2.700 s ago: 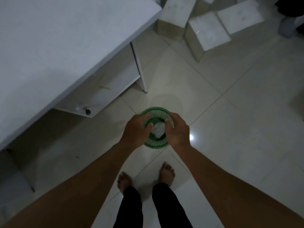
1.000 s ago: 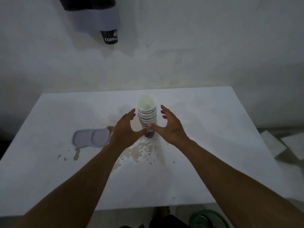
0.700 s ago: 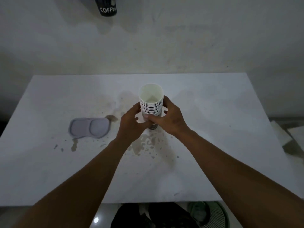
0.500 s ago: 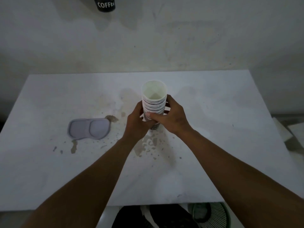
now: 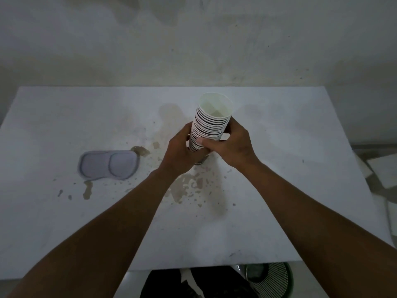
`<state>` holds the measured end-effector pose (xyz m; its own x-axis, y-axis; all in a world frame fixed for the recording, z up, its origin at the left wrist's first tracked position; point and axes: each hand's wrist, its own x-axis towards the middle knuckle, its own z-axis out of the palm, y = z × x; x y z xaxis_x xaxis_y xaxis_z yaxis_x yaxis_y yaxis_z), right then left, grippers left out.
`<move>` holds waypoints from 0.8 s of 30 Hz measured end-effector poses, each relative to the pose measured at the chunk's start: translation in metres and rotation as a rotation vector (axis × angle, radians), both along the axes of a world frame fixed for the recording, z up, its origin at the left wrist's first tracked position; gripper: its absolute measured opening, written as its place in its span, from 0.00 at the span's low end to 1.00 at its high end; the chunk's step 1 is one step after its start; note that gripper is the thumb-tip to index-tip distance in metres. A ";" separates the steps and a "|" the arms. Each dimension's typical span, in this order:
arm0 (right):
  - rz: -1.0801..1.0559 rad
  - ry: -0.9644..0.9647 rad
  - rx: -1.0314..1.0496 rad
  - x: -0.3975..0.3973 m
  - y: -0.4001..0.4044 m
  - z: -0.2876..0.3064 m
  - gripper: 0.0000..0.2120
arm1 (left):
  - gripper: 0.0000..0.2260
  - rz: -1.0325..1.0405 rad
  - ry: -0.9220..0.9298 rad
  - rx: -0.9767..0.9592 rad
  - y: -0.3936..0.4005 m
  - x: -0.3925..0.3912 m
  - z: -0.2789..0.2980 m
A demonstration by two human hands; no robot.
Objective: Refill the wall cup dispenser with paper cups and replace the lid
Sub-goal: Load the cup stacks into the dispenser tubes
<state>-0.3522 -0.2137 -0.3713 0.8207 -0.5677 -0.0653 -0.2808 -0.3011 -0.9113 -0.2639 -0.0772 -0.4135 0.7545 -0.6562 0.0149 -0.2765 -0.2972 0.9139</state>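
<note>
Near the centre of the frame, both hands wrap a nested stack of paper cups (image 5: 211,123): the left hand (image 5: 180,150) curls round its lower left side, while the right hand (image 5: 231,145) grips from the right with its thumb laid across the front. The stack tilts slightly toward the upper right, open mouth up, and its base seems just clear of the stained tabletop (image 5: 279,130), though the hands hide the bottom, so contact cannot be ruled out. The grey lid (image 5: 108,164) lies flat on the tabletop at the left, well apart from the cups. The wall dispenser is out of view, presumably above the top edge. The step in hand appears to be lifting the stack toward that dispenser. To do it well, squeeze only lightly so the thin walls do not crush, keep 1 hand low to support the bottom cup so none slide off, and straighten the stack before feeding it in. A green basket (image 5: 272,280) sits on the floor at the lower right.
</note>
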 end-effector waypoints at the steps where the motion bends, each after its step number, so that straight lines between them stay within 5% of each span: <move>1: -0.015 -0.012 0.001 0.000 0.001 -0.001 0.37 | 0.30 -0.016 -0.013 -0.004 0.002 0.002 0.002; 24: -0.022 -0.050 0.115 0.034 0.041 -0.014 0.45 | 0.38 -0.036 -0.052 0.123 0.032 0.030 0.011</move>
<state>-0.3185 -0.1730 -0.3852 0.8119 -0.5768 -0.0904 -0.2397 -0.1882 -0.9524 -0.2343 -0.0454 -0.4023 0.7309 -0.6819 -0.0285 -0.3352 -0.3950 0.8553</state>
